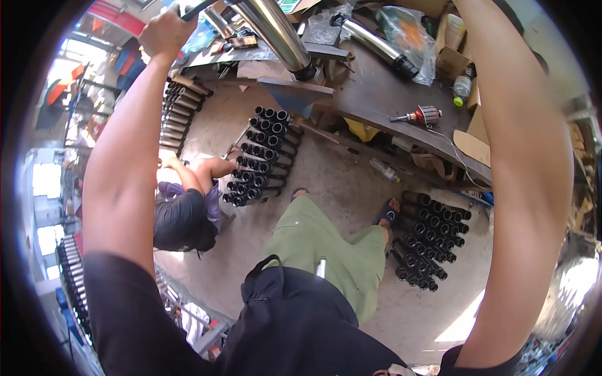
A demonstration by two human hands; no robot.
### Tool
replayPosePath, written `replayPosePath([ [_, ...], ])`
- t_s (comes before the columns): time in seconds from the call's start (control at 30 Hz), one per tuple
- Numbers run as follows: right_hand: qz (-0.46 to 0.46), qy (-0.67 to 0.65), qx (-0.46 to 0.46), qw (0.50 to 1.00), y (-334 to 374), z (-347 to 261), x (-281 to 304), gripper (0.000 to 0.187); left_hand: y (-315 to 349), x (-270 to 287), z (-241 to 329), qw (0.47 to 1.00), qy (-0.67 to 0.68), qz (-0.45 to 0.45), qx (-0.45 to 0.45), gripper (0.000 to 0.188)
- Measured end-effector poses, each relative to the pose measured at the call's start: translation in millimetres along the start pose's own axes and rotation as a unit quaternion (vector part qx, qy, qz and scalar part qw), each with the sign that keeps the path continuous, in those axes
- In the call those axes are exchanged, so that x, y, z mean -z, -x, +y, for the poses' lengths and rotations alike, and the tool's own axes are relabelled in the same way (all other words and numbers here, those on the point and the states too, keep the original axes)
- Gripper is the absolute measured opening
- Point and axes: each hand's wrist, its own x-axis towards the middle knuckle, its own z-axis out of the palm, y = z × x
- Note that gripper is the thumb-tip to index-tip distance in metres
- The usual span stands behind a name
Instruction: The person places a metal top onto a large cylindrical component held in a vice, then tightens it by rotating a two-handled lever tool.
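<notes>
My left hand (164, 34) is raised at the upper left, its fingers closed around a dark bar (197, 8) that runs out past the upper edge. My right forearm (523, 156) reaches up along the right side, and its hand lies beyond the picture. Between my arms, a thick shiny metal cylinder (273, 34) with a black lower end leans at the bench's near edge. A slimmer shiny cylinder (375, 44) with black ends lies on the dark workbench (370, 94).
On the bench are a clear plastic bag (411, 37), a bottle (463, 86) with a green cap and a red-and-metal motor rotor (421, 115). Black tubes stand bunched on the floor, left (263, 153) and right (433, 241). Another person (188, 210) sits low at the left.
</notes>
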Motion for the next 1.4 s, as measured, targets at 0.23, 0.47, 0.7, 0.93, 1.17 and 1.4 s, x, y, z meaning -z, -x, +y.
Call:
replayPosePath([
  [0.23, -0.005, 0.123, -0.105, 0.987, 53, 8, 23, 0.033, -33, -56, 22, 0.965, 0.231, 0.097, -0.076, 0.038],
  [0.47, -0.047, 0.148, -0.266, 0.951, 114, -73, 69, 0.038, -56, -88, 29, 0.915, 0.341, 0.163, -0.141, 0.025],
  [0.7, -0.056, 0.222, -0.272, 0.935, 118, -95, 87, 0.026, -56, -85, 32, 0.891, 0.397, 0.158, -0.156, 0.032],
  [0.93, -0.038, 0.157, -0.315, 0.935, 122, -93, 80, 0.034, -61, -111, 39, 0.896, 0.370, 0.173, -0.174, 0.022],
  [1.17, 0.006, 0.114, -0.341, 0.933, 138, -171, 98, 0.032, -126, -181, 39, 0.849, 0.430, 0.123, -0.283, 0.039],
  [1.4, -0.049, 0.080, -0.323, 0.942, 167, -141, 114, 0.021, -35, -74, 48, 0.797, 0.456, 0.298, -0.261, 0.054],
])
